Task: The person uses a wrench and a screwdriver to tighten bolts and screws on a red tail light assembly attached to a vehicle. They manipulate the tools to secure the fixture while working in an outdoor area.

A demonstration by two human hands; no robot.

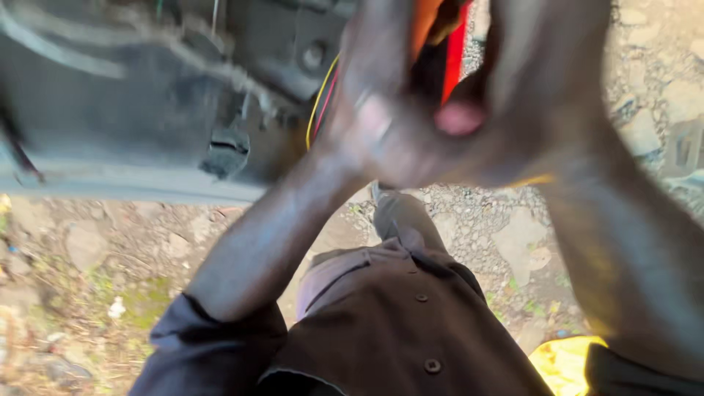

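Both of my hands are raised close to the camera and badly blurred. My left hand (370,110) curls its fingers around an orange and red part (449,44) that shows between the two hands. My right hand (535,81) closes in from the right, and its thumb tip presses beside the red strip against the left hand. Thin yellow and red wires (320,99) run down just left of my left hand, along a dark metal vehicle body (147,95). How much of the part lies inside the hands is hidden.
The dark body has a bolt (314,55), a black clip (227,150) and a pale lower edge (110,183). Below is stony, littered ground (506,235). My dark buttoned garment (411,330) and a yellow cloth (561,363) fill the bottom.
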